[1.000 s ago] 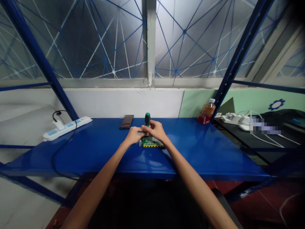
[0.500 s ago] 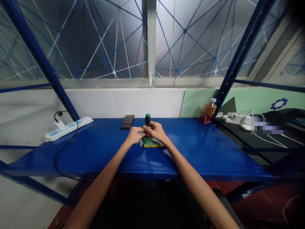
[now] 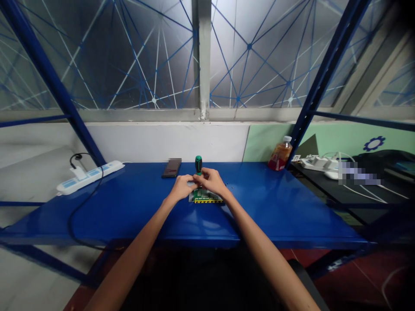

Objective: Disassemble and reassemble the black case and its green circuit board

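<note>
A screwdriver (image 3: 198, 163) with a green and black handle stands upright over a green circuit board (image 3: 207, 200). My right hand (image 3: 212, 180) is closed, its fingers around the lower end of the screwdriver. From the other side, my left hand (image 3: 182, 187) reaches in with its fingers pinched together beside the shaft, just above the board. What the left fingertips grip, and the screwdriver's tip, are hidden by the hands. The board lies flat on the blue table (image 3: 136, 216), with a yellow strip along its near edge.
A dark phone (image 3: 171, 167) lies behind my left hand. On the left is a white power strip (image 3: 90, 178) with a black cable hanging over the table edge. A bottle (image 3: 280, 154) stands back right. Tiny dark bits lie right of my hands.
The whole view has shifted slightly. The screwdriver stands a little straighter, and my fingers have shifted slightly around its lower end. The board stays beneath my hands.
</note>
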### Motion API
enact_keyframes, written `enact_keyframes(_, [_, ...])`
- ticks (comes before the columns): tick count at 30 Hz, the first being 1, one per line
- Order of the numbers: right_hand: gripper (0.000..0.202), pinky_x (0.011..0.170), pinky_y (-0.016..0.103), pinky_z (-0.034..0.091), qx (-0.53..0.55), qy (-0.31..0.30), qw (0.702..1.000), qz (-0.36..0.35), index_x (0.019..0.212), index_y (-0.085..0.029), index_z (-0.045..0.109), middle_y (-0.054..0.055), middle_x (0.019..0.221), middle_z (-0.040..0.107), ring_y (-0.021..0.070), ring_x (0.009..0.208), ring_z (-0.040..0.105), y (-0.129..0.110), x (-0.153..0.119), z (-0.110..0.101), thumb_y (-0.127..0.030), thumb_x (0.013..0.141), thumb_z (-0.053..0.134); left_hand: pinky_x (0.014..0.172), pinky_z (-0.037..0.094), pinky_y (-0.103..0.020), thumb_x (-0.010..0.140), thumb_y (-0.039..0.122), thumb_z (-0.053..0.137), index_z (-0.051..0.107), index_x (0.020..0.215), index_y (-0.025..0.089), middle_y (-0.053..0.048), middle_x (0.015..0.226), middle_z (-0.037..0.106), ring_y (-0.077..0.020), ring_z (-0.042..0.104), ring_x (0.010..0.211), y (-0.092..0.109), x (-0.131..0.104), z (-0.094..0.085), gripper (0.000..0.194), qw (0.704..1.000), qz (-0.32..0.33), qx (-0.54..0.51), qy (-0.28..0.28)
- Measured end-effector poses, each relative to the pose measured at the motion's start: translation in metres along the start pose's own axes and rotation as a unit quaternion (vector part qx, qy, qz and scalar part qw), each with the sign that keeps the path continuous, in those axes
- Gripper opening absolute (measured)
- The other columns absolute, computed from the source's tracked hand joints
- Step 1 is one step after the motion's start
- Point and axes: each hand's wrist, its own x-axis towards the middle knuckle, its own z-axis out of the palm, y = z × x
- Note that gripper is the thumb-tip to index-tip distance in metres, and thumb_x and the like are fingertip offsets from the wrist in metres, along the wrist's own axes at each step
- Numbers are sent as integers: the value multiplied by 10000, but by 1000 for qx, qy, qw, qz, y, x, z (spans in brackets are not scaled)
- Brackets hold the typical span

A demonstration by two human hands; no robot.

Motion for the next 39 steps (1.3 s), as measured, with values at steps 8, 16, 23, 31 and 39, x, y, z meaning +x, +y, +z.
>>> enact_keyframes(8, [233, 548, 215, 385, -13, 4, 1000, -20, 734, -190, 565, -28, 585, 615, 126, 534, 582, -3, -1, 0, -399, 829, 602, 747, 472, -279, 839, 234, 601, 762, 873, 147, -69, 870, 744, -207, 669, 807, 4, -1, -2, 186, 999, 24, -7, -23])
enact_keyframes(16, [271, 534, 224, 390, 6, 6, 1000, -2, 789, -181, 618, -20, 601, 618, 127, 503, 581, -2, -1, 0, -445, 843, 585, 712, 463, -263, 831, 255, 634, 769, 864, 160, -60, 818, 728, -186, 657, 762, 4, -1, -1, 168, 1000, 16, 6, -9])
enact_keyframes(23, [291, 532, 223, 383, -11, 13, 1000, -8, 801, -178, 631, -15, 602, 621, 133, 528, 583, 1, -1, 1, -460, 847, 579, 740, 469, -277, 817, 169, 610, 766, 862, 160, -71, 843, 716, -196, 652, 797, 5, -2, 0, 163, 999, 45, -7, -18])
enact_keyframes(31, [259, 541, 223, 375, -31, 10, 999, -13, 850, -170, 664, -12, 603, 620, 134, 557, 575, 5, 0, 2, -414, 850, 577, 783, 482, -264, 824, 218, 631, 769, 832, 183, -56, 886, 738, -190, 662, 862, 1, 0, 0, 143, 999, 36, -21, -14])
enact_keyframes(39, [284, 542, 226, 368, -44, 11, 999, -11, 794, -171, 640, -9, 602, 616, 132, 557, 565, 5, -1, 3, -439, 853, 570, 740, 481, -265, 788, 182, 665, 760, 862, 156, -58, 858, 734, -186, 655, 802, 1, 0, 2, 123, 1000, 29, -12, 1])
